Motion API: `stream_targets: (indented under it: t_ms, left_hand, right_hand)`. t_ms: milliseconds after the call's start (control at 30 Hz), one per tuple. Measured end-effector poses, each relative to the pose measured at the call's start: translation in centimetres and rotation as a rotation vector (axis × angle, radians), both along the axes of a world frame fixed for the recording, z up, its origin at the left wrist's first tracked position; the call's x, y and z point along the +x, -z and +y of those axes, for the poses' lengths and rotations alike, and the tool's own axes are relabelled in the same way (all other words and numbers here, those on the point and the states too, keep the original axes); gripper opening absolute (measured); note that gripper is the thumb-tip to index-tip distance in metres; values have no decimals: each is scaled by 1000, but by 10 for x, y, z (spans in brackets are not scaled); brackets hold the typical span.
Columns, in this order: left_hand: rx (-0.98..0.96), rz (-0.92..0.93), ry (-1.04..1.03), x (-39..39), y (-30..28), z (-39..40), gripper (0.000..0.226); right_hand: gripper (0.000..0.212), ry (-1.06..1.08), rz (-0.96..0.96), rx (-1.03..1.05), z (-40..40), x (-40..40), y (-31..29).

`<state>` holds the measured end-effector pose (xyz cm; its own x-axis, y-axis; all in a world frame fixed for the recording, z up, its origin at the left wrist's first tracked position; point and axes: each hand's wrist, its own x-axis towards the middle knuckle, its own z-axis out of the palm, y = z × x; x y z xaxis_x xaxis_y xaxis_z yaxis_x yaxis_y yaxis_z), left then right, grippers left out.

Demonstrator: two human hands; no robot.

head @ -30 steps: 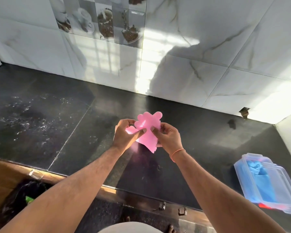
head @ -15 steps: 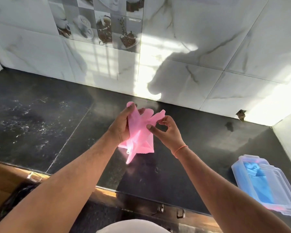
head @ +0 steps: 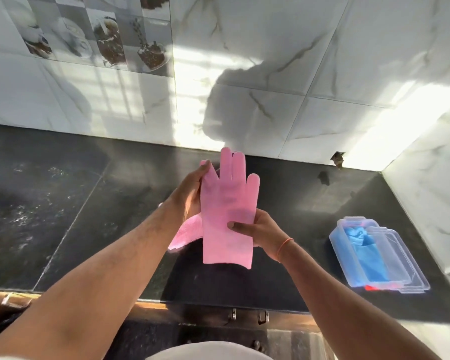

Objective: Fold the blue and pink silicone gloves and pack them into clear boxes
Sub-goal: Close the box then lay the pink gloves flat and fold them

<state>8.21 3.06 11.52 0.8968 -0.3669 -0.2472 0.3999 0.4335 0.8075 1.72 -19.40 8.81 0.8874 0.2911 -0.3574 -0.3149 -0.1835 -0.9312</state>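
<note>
Pink glove [head: 227, 216] held flat, unfolded, above the counter; blue glove [head: 366, 253] apparently folded in clear box [head: 348, 268].

Glove [head: 227, 216] held between both hands, above the counter [head: 63, 203]. Box [head: 374, 258] lies right of the grip; wall [head: 270, 74] behind.

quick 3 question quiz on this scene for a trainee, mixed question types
1. True or false: the pink glove lies flat on the counter.
2. What is in the clear box? A) blue glove B) pink glove C) nothing
3. Which hand pinches the pink glove near its cuff?

Key
1. False: both hands hold it up, fingers pointing at the wall.
2. A, the blue glove.
3. The right hand; the left hand is up by the glove's fingers.
</note>
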Motion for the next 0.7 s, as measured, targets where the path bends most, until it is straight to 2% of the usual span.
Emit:
stream_targets:
  t_ms: [100,233,333,400,700]
  left_hand:
    - [-108,69,35,12,18,-27,39]
    - [-84,141,67,20,42,-69,25]
    - [-72,189,75,26,57,-103,47]
    - [-49,190,114,29,65,-128,52]
    - [187,217,159,37,90,-208,30]
  right_hand:
    - [49,49,53,10,-31,-15,12]
    - [40,129,110,25,-73,-33,21]
    - [39,188,140,-6,-105,-43,26]
    - [41,232,159,-44,-125,-47,29]
    - [28,363,276,-156,-188,-47,51]
